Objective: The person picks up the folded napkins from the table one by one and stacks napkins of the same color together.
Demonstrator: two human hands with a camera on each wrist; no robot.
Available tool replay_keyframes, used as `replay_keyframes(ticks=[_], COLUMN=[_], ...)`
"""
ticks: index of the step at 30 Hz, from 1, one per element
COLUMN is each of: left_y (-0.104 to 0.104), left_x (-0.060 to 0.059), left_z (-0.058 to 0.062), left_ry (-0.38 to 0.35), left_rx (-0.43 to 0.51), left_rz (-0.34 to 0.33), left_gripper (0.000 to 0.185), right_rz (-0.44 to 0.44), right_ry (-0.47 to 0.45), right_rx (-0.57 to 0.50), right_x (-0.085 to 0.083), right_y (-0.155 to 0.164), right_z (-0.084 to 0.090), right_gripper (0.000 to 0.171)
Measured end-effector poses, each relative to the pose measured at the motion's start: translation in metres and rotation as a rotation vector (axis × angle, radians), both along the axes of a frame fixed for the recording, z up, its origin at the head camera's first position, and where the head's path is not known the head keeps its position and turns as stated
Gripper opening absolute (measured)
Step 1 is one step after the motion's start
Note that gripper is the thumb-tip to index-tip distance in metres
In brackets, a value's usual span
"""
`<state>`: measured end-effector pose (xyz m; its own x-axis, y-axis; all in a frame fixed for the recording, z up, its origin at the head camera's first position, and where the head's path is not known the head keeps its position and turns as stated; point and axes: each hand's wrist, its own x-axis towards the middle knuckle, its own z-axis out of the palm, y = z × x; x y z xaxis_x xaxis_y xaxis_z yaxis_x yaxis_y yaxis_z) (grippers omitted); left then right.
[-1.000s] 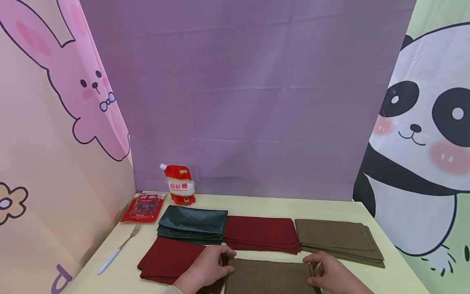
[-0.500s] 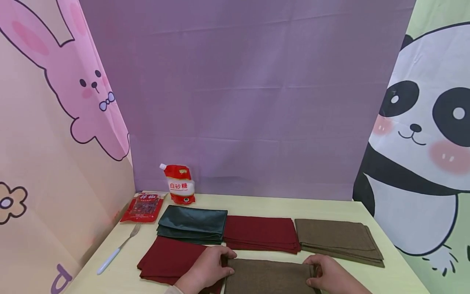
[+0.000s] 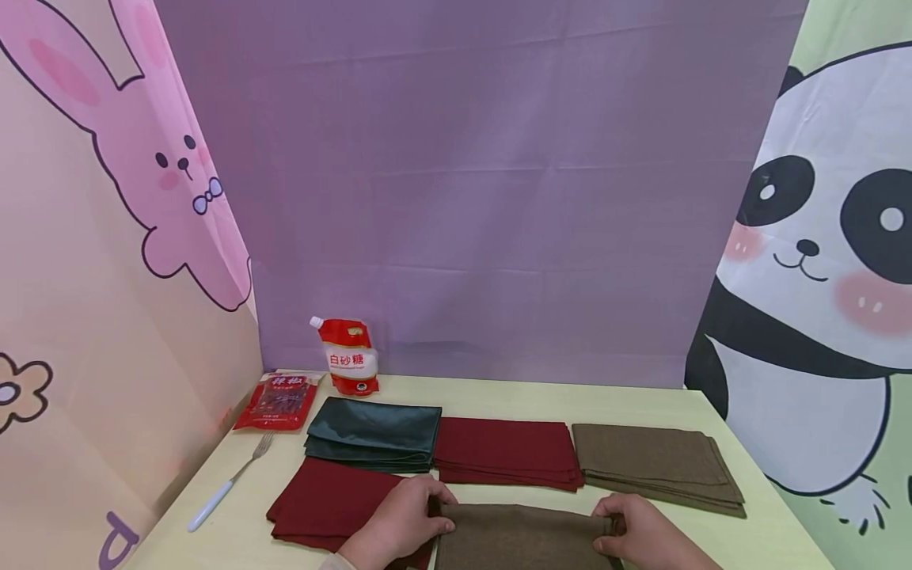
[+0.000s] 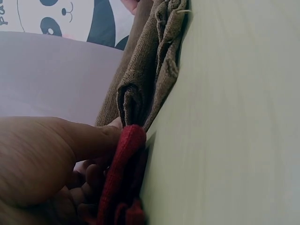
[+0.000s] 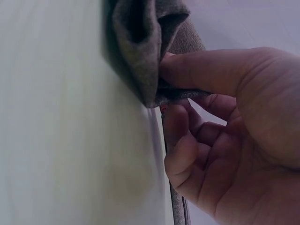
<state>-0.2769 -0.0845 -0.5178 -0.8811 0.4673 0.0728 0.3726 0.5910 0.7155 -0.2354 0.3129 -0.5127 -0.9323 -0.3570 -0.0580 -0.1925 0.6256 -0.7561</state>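
A folded brown cloth lies at the table's near edge, partly cut off by the head view's bottom. My left hand pinches its far left corner between thumb and fingers, the wrist passing over a folded dark red cloth. At the right end, my right hand pinches the far corner; in the right wrist view the thumb presses into the brown layers with the fingers curled below. Stacked folds of brown cloth show edge-on in the left wrist view, beside a red fold.
Behind the hands lie a dark green folded cloth, a red one and a brown one in a row. A fork, a red chilli packet and a spouted sugar pouch occupy the left side of the pale table.
My right hand has shifted very slightly to the right, and the near brown cloth's far edge now bends a little at that corner. The left hand has barely moved.
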Motion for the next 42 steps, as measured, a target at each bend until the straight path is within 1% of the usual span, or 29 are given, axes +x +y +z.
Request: replay_keyframes(ticks=[3, 10, 14, 18, 24, 26, 30, 37, 39, 42], left_y=[-0.0001, -0.0005, -0.0015, -0.0025, -0.0021, -0.0019, -0.0013, 0.0001, 0.0006, 0.0011], left_x=[0.0006, 0.0018, 0.0024, 0.0030, 0.0031, 0.0032, 0.0043, 0.0068, 0.0067, 0.0068], left_z=[-0.0009, -0.0012, -0.0005, 0.0008, 0.0024, 0.0026, 0.0040, 0.0076, 0.0072, 0.0062], left_ry=[0.013, 0.010, 0.058, 0.102, 0.145, 0.139, 0.093, 0.058, 0.042, 0.006], left_rx=[0.001, 0.017, 0.022, 0.057, 0.101, 0.106, 0.147, 0.258, 0.273, 0.289], left_rz=[0.000, -0.007, -0.010, -0.012, -0.012, -0.007, -0.001, -0.018, -0.020, -0.030], left_gripper=[0.019, 0.018, 0.017, 0.017, 0.019, 0.019, 0.019, 0.018, 0.018, 0.018], right_rz=[-0.008, -0.007, -0.014, -0.027, -0.042, -0.046, -0.060, -0.073, -0.073, -0.071], right_ry=[-0.001, 0.003, 0.033, 0.077, 0.096, 0.107, 0.104, 0.004, -0.024, -0.040], right_rx=[0.000, 0.005, 0.004, 0.021, 0.023, 0.021, -0.009, -0.162, -0.188, -0.205], right_x=[0.0003, 0.0005, 0.0014, 0.0021, 0.0024, 0.0028, 0.0032, 0.0032, 0.0032, 0.0036], right_y=[0.0000, 0.0010, 0.0020, 0.0028, 0.0040, 0.0040, 0.0029, 0.0005, 0.0005, 0.0007], right_z=[0.0002, 0.0034, 0.0045, 0.0054, 0.0065, 0.0060, 0.0066, 0.0083, 0.0081, 0.0069], right_gripper=[0.019, 0.016, 0.016, 0.016, 0.016, 0.016, 0.016, 0.019, 0.019, 0.020])
